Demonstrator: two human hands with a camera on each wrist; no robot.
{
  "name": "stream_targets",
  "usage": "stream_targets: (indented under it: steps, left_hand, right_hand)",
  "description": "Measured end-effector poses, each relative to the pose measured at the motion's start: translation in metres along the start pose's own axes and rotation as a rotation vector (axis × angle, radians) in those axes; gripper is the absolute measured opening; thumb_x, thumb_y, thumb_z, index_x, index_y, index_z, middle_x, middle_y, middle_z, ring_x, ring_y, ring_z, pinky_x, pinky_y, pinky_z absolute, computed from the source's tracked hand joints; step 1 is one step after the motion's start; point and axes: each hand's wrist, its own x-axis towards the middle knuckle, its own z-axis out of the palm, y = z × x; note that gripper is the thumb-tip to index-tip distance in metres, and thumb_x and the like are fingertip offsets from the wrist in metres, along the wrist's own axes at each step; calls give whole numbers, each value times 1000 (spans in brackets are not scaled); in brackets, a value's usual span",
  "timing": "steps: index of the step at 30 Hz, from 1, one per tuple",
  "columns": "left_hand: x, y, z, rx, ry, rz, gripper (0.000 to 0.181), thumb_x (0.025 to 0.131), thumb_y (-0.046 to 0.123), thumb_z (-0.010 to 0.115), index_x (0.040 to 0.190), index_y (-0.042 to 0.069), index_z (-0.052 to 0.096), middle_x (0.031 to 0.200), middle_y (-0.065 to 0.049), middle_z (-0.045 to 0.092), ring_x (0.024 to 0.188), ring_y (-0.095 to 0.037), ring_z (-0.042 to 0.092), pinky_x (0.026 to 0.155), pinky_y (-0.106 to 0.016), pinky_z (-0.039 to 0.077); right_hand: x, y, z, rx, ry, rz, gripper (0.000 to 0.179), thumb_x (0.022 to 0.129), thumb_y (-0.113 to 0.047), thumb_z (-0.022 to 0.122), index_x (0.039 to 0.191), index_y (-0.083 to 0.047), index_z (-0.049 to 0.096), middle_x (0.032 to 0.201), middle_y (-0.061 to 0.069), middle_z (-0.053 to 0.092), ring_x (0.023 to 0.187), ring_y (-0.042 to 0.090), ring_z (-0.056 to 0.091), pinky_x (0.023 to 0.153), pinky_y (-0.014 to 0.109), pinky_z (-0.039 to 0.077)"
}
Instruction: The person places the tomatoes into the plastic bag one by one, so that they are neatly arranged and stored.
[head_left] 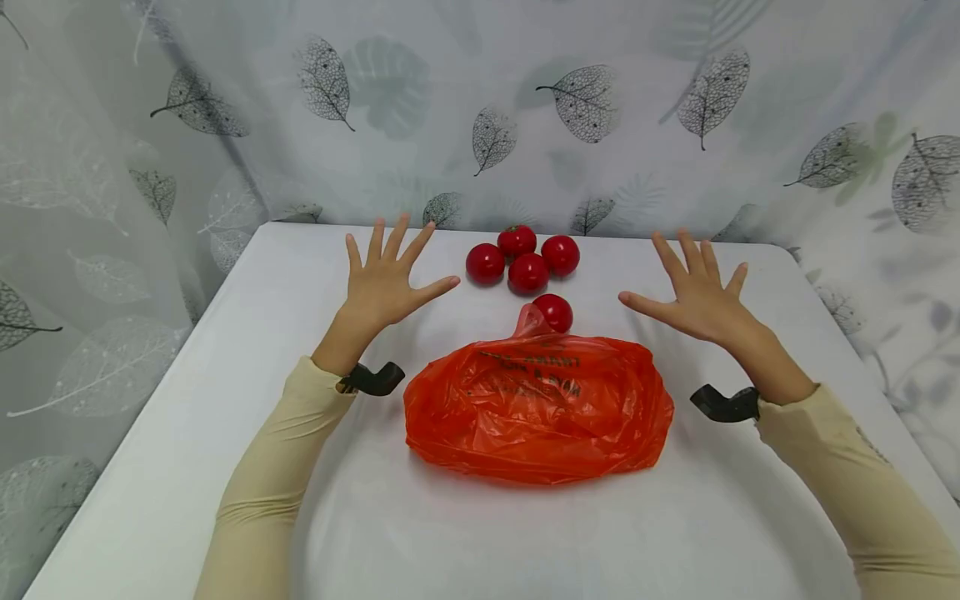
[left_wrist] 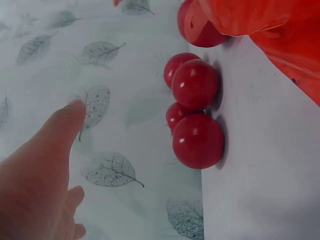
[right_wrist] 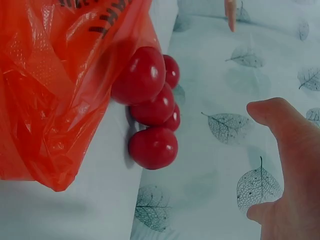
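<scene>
A crinkled orange-red plastic bag [head_left: 540, 417] with dark printing lies on the table between the two forearms. One tomato [head_left: 555, 314] sits at its far edge, partly behind a strip of the bag. Beyond it, several more red tomatoes [head_left: 528, 274] are clustered near the table's back edge. My left hand [head_left: 384, 285] is held up to the left of the tomatoes, fingers spread, holding nothing. To their right, my right hand [head_left: 701, 296] is raised the same way, also spread and holding nothing. In the right wrist view the bag [right_wrist: 45, 85] overlaps the nearest tomato [right_wrist: 142, 75].
Everything lies on a white table [head_left: 525, 542] with rounded back corners. Behind and beside it hangs a pale curtain [head_left: 420, 100] printed with leaves. A black band with a curved piece [head_left: 375, 379] is worn on the left wrist, and a similar piece [head_left: 726, 404] on the right.
</scene>
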Motion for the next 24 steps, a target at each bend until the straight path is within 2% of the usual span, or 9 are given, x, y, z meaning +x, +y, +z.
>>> stream_targets:
  steps: [10,15,18,24]
  left_hand:
    - [-6,-1,0,32,24,23,86,79,76,39,149,38,8,158,-1,3,144,-33,-3,108,-65,-6]
    - [-10,-3,1,31,35,23,85,79,75,40,149,36,11,158,-1,5,144,-32,-1,109,-64,-4]
    - [-12,-4,1,13,68,33,83,80,74,41,149,36,14,157,-2,9,144,-31,3,110,-63,-1]
    - [-17,-5,-1,-38,170,77,75,84,67,44,147,32,24,154,-5,23,142,-30,17,112,-58,11]
  right_hand:
    - [-3,-11,3,51,-26,-44,102,78,-63,56,150,-24,-4,155,17,-12,139,45,-13,96,74,-16]
    - [-5,-19,3,59,-40,-58,101,78,-59,59,151,-23,-1,156,17,-9,140,44,-8,99,74,-8]
    - [-4,-21,3,61,-28,-66,100,78,-56,60,151,-21,2,156,17,-5,140,45,-2,100,74,0]
    - [-3,-23,9,126,12,-86,95,78,-47,66,150,-17,13,155,18,4,138,45,14,94,73,25]
